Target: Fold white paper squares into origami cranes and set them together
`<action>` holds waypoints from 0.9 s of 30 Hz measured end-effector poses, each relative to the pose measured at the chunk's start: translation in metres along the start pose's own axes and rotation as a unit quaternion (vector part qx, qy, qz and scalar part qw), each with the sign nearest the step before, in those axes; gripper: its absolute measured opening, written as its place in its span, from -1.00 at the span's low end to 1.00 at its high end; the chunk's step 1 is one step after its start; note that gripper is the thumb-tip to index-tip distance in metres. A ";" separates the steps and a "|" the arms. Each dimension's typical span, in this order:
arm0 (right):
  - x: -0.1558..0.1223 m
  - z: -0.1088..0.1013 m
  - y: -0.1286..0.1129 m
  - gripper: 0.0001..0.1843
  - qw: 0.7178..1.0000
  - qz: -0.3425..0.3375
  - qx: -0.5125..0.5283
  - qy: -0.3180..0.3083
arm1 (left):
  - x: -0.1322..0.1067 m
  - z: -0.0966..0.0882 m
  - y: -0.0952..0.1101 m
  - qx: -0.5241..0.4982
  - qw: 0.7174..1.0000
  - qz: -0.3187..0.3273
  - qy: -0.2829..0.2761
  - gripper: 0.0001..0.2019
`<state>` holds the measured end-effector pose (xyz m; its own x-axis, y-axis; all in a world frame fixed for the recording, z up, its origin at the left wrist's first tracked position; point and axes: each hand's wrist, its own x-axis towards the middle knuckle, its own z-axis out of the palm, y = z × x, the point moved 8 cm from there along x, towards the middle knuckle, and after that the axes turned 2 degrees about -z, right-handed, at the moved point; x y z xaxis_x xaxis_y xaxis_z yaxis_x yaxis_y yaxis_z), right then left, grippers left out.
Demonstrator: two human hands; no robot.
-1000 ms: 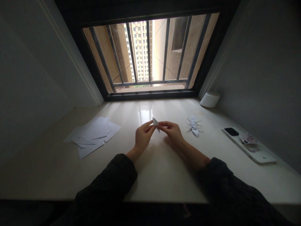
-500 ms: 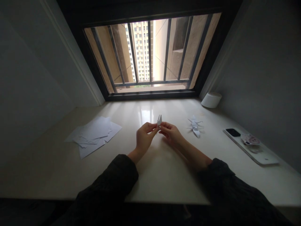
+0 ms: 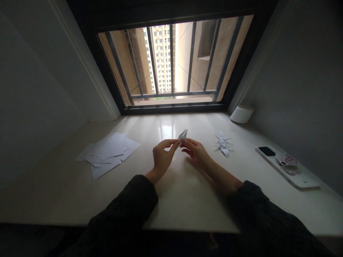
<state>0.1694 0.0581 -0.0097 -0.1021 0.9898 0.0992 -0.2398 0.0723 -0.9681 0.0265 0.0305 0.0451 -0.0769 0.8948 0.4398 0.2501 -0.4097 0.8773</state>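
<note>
A small piece of folded white paper (image 3: 182,135) is held up over the middle of the white sill, its pointed end tilting up and to the right. My left hand (image 3: 164,154) pinches its left side between thumb and fingers. From the right, my right hand (image 3: 196,151) grips the lower right part with the fingertips, the other fingers curled beneath. The fingertips hide the paper's lower portion. Right of my right hand, folded white paper cranes (image 3: 223,143) lie close together in a row.
Loose white paper sheets (image 3: 108,151) lie in an uneven pile at the left. On the right rests a white phone (image 3: 289,169) with a round cartoon grip. A white cylindrical object (image 3: 242,114) stands in the back right corner, near the barred window (image 3: 174,64).
The folded paper has turned in my fingers; its points, upright and apart before, now lean right and show a broader face. My left hand has shifted slightly left.
</note>
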 end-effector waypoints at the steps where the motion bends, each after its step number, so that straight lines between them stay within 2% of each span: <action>1: 0.000 -0.001 0.000 -0.66 1.000 -0.003 -0.005 0.006 | 0.000 0.000 0.001 0.000 1.000 0.000 0.000 -0.78; 5: -0.001 -0.004 0.000 -0.70 0.999 -0.006 0.014 0.034 | -0.001 0.001 0.001 -0.006 1.000 -0.010 -0.001 -0.77; 10: 0.000 -0.007 -0.010 -0.71 0.996 -0.062 -0.034 0.048 | 0.003 0.007 -0.021 -0.044 0.997 -0.064 -0.021 -0.64; 14: 0.000 -0.011 -0.014 -0.66 0.990 -0.078 -0.102 0.061 | 0.005 0.015 -0.038 -0.102 0.987 -0.114 -0.057 -0.75; 17: -0.001 -0.014 -0.016 -0.63 0.986 -0.079 -0.129 0.066 | 0.005 0.018 -0.044 -0.116 0.980 -0.145 -0.068 -0.76; 24: -0.005 -0.014 -0.031 -0.69 0.960 -0.138 -0.226 0.087 | 0.003 0.017 -0.042 -0.079 0.985 -0.129 -0.085 -0.68; 27: -0.007 -0.010 -0.031 -0.71 0.962 -0.134 -0.224 0.073 | 0.004 0.016 -0.044 -0.088 0.984 -0.132 -0.085 -0.67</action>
<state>0.1872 0.0506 0.0178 0.0494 0.9325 0.3577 0.2057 0.3410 -0.9173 0.0311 0.0552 0.0053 0.0503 0.9849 0.1657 0.0705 -0.1690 0.9831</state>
